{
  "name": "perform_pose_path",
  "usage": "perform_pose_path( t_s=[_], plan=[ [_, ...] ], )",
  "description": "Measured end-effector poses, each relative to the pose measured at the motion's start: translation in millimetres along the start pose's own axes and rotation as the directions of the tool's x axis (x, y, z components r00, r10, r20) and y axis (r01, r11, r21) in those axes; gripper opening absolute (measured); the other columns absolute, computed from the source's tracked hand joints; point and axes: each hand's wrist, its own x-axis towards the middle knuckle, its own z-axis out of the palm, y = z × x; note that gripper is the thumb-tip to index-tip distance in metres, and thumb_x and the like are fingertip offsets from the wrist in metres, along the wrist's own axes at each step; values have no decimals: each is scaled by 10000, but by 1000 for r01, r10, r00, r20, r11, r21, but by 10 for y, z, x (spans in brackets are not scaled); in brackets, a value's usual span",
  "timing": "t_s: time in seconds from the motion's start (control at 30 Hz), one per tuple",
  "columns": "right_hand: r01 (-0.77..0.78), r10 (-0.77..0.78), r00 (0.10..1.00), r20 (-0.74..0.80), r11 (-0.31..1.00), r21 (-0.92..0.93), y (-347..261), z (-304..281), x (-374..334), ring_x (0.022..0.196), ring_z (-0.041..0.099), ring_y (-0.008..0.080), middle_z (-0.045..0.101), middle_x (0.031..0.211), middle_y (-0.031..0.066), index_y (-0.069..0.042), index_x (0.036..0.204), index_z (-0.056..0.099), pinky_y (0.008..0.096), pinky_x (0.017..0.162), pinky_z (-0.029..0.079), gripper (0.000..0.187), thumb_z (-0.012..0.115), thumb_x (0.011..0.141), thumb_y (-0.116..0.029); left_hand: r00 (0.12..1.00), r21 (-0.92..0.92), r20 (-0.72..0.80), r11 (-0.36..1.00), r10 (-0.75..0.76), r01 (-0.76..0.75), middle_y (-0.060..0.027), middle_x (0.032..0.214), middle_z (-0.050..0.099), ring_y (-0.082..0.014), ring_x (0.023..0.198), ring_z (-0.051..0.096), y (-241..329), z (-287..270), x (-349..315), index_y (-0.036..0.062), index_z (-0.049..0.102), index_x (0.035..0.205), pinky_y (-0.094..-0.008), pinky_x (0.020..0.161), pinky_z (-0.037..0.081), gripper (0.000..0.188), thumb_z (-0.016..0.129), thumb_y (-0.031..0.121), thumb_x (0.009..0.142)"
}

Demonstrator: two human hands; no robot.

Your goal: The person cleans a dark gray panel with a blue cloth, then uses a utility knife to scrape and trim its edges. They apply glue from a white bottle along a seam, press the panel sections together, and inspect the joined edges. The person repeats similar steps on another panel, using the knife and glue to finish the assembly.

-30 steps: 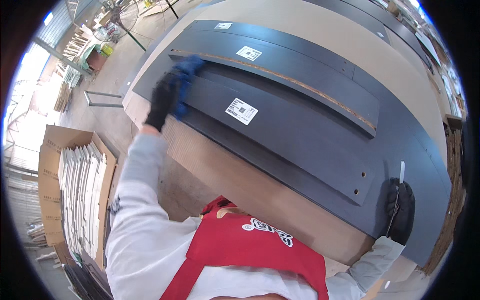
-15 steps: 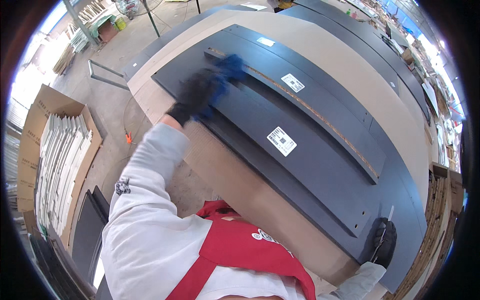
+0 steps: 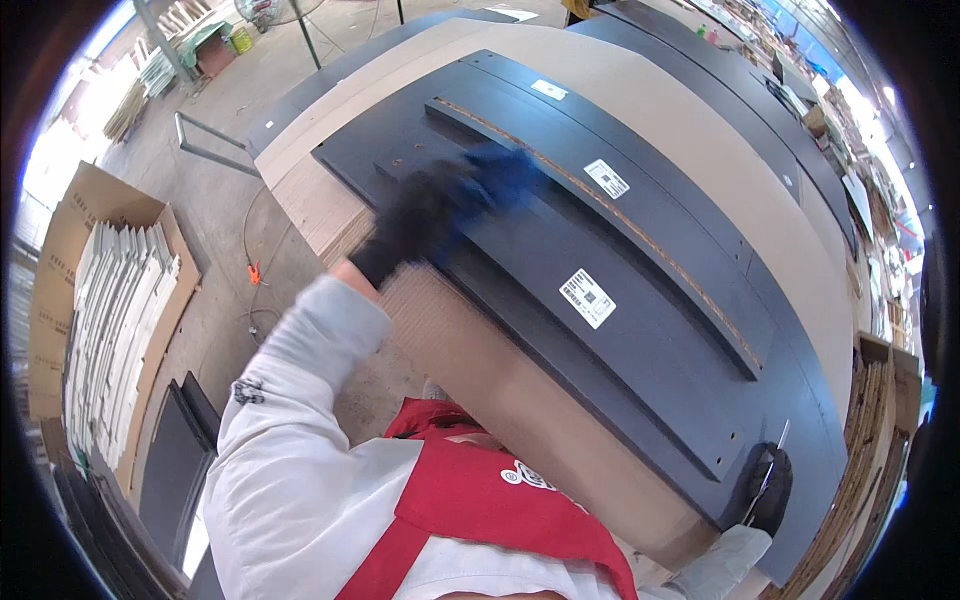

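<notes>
My left hand point(image 3: 412, 220), in a black glove, is closed on a blue cloth point(image 3: 505, 182), both smeared by motion. It is over the left part of a dark grey board point(image 3: 640, 345) with a white label and small holes near its ends. Along that board's far side runs a narrow dark strip point(image 3: 690, 283) with a bare chipboard edge. Both lie on a larger dark panel point(image 3: 790, 385). At the panel's right end my right hand point(image 3: 772, 495), gloved in black, is closed round a thin silvery tool point(image 3: 783, 433); its exact kind is unclear.
Brown cardboard point(image 3: 480, 320) lies under the panels. More dark panels point(image 3: 690, 75) lie beyond. A carton point(image 3: 150, 205) of upright white strips stands on the floor at left, near dark boards point(image 3: 175, 470) and a metal rail point(image 3: 215, 145). Stacked boards point(image 3: 865, 450) stand at right.
My left hand and the blue cloth have moved right and slightly nearer, uncovering holes at the board's left end. My right hand keeps its place with the tool.
</notes>
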Motion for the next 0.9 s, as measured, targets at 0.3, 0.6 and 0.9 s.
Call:
perform_pose_path(
  t_s=[0.3,0.6,0.9],
  plan=[
    [-77,76,995,68,997,11,47,-145,-55,760,568,89,603,936,54,-31,1079,599,208,643,478,234,508,956,-208,947,-144,282,983,151,-114,-220,1230,533,-372,1156,497,745,119,157,22,539,1215,-436,1013,377,363,522,168,884],
    [96,-89,995,43,967,-237,-13,-35,-99,775,545,111,589,978,78,-20,1109,610,245,712,466,255,527,943,-195,773,-563,71,665,631,-491,-222,1268,537,-333,1197,508,4032,1034,23,-19,543,1220,-451,1048,354,422,541,165,841],
    [385,-352,923,158,817,-428,194,-270,32,806,576,151,617,918,79,-15,1096,593,286,753,481,275,500,950,-228,989,-983,-96,142,117,-112,-166,803,606,-297,738,601,4569,1099,726,43,588,957,-376,670,506,128,530,145,904]
  ],
)
